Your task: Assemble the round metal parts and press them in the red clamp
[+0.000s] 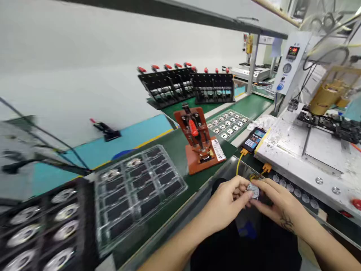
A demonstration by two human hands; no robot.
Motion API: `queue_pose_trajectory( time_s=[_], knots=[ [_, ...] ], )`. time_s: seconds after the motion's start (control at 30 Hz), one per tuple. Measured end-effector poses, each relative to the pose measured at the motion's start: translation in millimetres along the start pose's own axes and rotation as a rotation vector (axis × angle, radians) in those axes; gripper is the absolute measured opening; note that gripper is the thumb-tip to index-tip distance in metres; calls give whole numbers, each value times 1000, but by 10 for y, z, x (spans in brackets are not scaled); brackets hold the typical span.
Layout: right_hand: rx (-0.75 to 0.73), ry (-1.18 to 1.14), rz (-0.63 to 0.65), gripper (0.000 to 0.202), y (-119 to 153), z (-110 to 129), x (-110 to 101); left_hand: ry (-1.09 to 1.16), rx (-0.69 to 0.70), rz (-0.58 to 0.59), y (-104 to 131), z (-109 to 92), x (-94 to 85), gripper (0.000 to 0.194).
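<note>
A small round silver disc [254, 191] with faint markings on its face is held up in front of my body. My left hand [232, 197] pinches its near side between thumb and curled fingers. From the other side, my right hand [275, 199] closes thumb and fingers on its edge, partly covering it. Just beyond my hands a yellow cable with an orange connector [266, 168] runs to a handheld device [253, 139] with a lit screen. Behind my left hand stands a brown toggle-clamp fixture [194, 143] with a red-tipped handle.
On the left lie a clear compartment tray [105, 226] holding a few round parts and a black foam tray [84, 222] of silver discs. A press machine [299, 146] occupies the right side. Farther back are black clamp fixtures [213, 86] and another parts tray [229, 124].
</note>
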State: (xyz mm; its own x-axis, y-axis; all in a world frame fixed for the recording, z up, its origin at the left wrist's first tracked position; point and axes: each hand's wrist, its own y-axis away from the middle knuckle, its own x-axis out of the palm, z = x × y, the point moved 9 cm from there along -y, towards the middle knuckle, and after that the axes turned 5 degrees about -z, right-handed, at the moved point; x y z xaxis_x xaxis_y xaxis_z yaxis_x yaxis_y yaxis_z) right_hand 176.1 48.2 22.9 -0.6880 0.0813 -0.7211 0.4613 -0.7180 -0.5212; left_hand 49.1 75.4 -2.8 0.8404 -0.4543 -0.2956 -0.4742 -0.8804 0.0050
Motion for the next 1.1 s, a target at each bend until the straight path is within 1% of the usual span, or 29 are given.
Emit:
queue_pose_trajectory(
  time_s=[0.07,0.1,0.13,0.17,0.2,0.23,0.27,0.3,0.33,0.37,0.4,0.47,0.5,0.57,0.6,0.63,0.67,0.7,0.73,0.77,0.8,0.83,0.87,0.93,0.97,1.03,1.1],
  knots=[
    [-22,-4,-58,40,-130,-31,-56,-161,223,-315,42,-446,-606,11],
    [-21,-18,-84,39,-200,-52,-78,-243,341,-442,86,-666,-860,10],
    [-10,-41,-106,38,-270,-77,-96,-324,464,-549,126,-867,-1077,8],
    [15,-71,-129,36,-339,-109,-111,-401,618,-667,182,-1058,-1272,10],
    [48,-110,-147,35,-402,-141,-119,-480,765,-731,211,-1200,-1400,13],
    [79,-154,-161,35,-456,-167,-123,-572,883,-736,194,-1283,-1467,18],
    [105,-202,-170,35,-502,-185,-121,-666,962,-691,131,-1313,-1488,26],
    [126,-247,-177,35,-540,-199,-116,-750,1003,-621,44,-1304,-1486,36],
    [142,-289,-182,34,-574,-211,-108,-808,1016,-555,-44,-1281,-1480,44],
    [157,-323,-184,33,-608,-227,-92,-830,1015,-517,-114,-1272,-1489,51],
    [174,-346,-182,33,-649,-250,-68,-812,1013,-517,-160,-1296,-1523,55],
    [206,-368,-165,34,-766,-316,13,-683,991,-602,-215,-1439,-1692,54],
    [216,-373,-155,34,-846,-353,66,-594,961,-656,-252,-1529,-1825,50],
    [226,-375,-135,35,-1033,-433,194,-414,871,-741,-362,-1672,-2170,36],
    [226,-376,-123,35,-1125,-475,268,-344,814,-772,-423,-1695,-2368,28],
    [225,-378,-112,35,-1204,-517,345,-298,751,-803,-469,-1669,-2571,22],
    [224,-381,-100,34,-1265,-562,423,-283,676,-841,-488,-1587,-2768,19],
    [225,-385,-85,34,-1305,-611,506,-300,578,-880,-477,-1441,-2944,22],
    [228,-390,-71,34,-1326,-664,587,-347,452,-905,-444,-1231,-3077,26],
    [231,-394,-55,34,-1333,-719,669,-406,308,-908,-389,-968,-3155,30],
    [231,-397,-39,35,-1337,-773,753,-458,142,-838,-351,-647,-3146,32],
    [226,-399,-22,35,-1346,-823,839,-485,-11,-670,-342,-290,-3015,34],
    [218,-400,-4,35,-1368,-868,928,-488,-85,-550,-299,4,-2851,31],
    [195,-409,29,35,-1460,-937,1113,-487,-155,-385,-257,474,-2475,22],
    [183,-416,45,35,-1527,-961,1206,-490,-172,-342,-274,649,-2305,20],
    [160,-431,72,36,-1669,-995,1374,-508,-171,-329,-379,880,-2063,14],
    [140,-442,97,33,-1771,-1017,1504,-531,-147,-358,-522,993,-1952,13]
  ],
)
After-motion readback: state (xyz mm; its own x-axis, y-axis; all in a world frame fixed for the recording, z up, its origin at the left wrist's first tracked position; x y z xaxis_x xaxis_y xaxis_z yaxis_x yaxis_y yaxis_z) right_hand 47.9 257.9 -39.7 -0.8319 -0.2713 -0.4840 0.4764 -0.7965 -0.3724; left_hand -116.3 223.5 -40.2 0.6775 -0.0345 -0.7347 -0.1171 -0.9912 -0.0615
